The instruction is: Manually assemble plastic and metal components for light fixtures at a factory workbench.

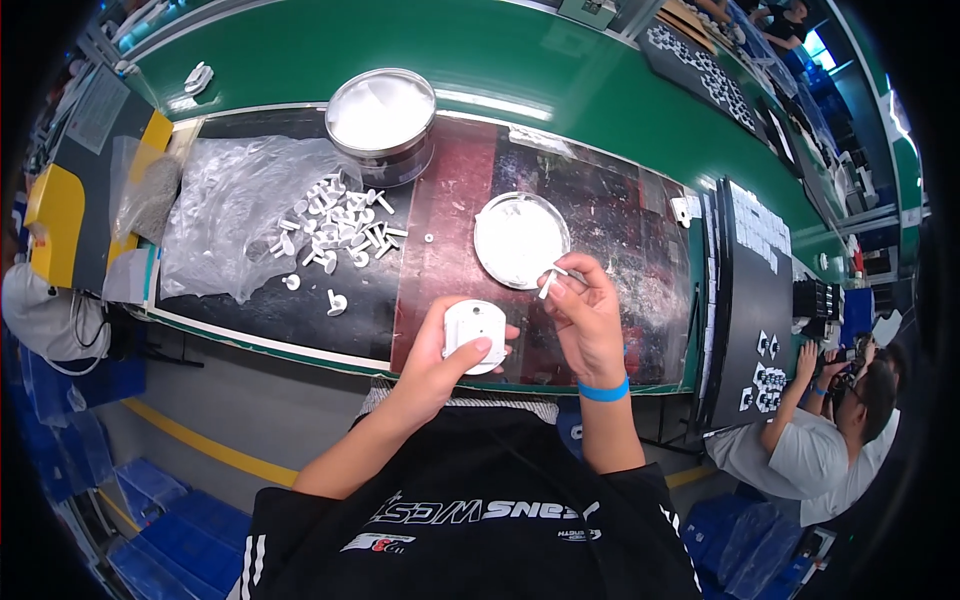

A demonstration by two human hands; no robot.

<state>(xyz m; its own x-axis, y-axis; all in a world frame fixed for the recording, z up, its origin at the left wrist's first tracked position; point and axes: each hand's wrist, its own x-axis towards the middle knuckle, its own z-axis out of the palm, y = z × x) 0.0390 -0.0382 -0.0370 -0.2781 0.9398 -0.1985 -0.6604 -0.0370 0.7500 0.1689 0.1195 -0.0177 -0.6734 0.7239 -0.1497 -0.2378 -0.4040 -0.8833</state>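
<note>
Bench (620, 90): green surface w/ a dark glossy work mat (620, 215) over it, smeared w/ white residue near the centre.

Black trays (745, 300) at the right edge, mostly bare; only a few small white pieces sit in the lower part, so by the look of it most slots are yet to be filled. Another person (830, 430) sits beyond them, far right.

Clear plastic bag (225, 205) lies crumpled on the mat's left; spilling from it, a heap of small white pegs (335, 225), plenty left, a couple of strays nearer the front edge.

Round metal tin (382, 118) of white paste stands behind the heap; its shallow lid or dish (520, 240), also white inside, lies flat mid-mat.

Left hand (440, 360) curls round a white rounded housing (474, 335), thumb on its face, held above the bench's front edge, not resting on it.

Right hand (585, 310) pinches one white peg (549, 283) btwn thumb and fingertips, just beside the dish, peg apart from the housing.

Judgement: one unit in hand, peg not yet fitted; looks early in the batch.
</note>
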